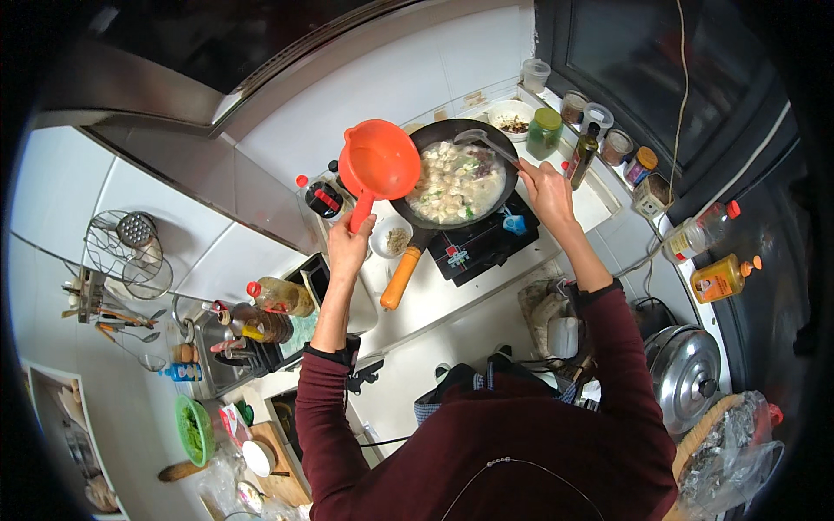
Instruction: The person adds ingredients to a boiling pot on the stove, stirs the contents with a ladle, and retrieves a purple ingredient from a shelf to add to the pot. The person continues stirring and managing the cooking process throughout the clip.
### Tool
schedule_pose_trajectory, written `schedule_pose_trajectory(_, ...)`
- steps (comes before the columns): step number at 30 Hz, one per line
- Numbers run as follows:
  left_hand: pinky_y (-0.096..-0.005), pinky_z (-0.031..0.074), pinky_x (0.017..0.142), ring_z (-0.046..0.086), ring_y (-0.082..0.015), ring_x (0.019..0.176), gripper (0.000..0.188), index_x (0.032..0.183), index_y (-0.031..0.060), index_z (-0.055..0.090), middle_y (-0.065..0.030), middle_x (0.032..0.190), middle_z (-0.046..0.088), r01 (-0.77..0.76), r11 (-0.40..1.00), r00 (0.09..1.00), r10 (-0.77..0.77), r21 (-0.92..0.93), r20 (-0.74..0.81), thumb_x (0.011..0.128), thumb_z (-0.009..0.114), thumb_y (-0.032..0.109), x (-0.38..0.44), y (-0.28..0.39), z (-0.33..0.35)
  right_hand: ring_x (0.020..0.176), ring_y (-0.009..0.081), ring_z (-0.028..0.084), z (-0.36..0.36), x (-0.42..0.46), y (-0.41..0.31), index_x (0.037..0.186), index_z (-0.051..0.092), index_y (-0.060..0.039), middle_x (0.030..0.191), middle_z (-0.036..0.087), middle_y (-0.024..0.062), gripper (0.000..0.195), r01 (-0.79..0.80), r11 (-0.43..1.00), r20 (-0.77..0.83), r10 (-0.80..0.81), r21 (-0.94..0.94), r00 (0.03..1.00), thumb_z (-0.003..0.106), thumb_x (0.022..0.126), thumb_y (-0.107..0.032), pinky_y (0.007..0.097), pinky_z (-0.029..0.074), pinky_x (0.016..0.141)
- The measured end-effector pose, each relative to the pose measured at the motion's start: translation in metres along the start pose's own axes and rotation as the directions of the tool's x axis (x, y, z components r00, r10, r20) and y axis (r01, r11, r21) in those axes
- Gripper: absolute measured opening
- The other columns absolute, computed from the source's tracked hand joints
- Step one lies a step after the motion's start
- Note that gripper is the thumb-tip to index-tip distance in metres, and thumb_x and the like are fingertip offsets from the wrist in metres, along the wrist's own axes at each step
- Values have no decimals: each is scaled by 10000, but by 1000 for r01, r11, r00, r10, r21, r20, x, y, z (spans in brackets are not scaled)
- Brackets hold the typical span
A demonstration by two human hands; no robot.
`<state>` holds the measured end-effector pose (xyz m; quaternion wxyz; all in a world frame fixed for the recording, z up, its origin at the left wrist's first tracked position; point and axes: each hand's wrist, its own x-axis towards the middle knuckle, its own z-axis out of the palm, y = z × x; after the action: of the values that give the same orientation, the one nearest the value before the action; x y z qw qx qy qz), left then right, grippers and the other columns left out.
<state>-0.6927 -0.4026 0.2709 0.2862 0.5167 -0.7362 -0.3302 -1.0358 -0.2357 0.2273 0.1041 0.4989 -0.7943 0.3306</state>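
My left hand grips the handle of a red plastic water ladle, which is tilted over the left rim of a dark wok. Pale cubes, perhaps tofu, with bits of green sit in whitish liquid as the wok's food. My right hand is closed around the handle of a metal spatula or spoon, its head over the food at the far side. The wok's wooden handle points toward me. Beneath the wok is a black induction cooktop.
A small white bowl of chopped bits stands left of the wok. Behind right are a white bowl, a green-lidded jar and a dark oil bottle. A soy sauce bottle stands at left. Far left is a sink.
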Motion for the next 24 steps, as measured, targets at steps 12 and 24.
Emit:
schedule_pose_trajectory(12,-473,535,738,669,-410,844,446,1197,37,621,-219,936,686,-393,842,913,407,369,45,831,715,273,-4,8,29,666,364,595,-49,-42,-1,1127,723,-124,737,577,165,250,-125,981,-23,129,147,991,648,909,-220,449,468,605)
schedule_pose_trajectory(24,-446,540,636,664,-348,737,470,1258,41,590,-165,912,643,-482,689,822,569,541,9,833,711,201,-6,10,30,679,357,614,-88,-38,-11,1070,746,-121,741,606,152,222,-73,993,33,70,97,997,670,883,-215,449,483,619)
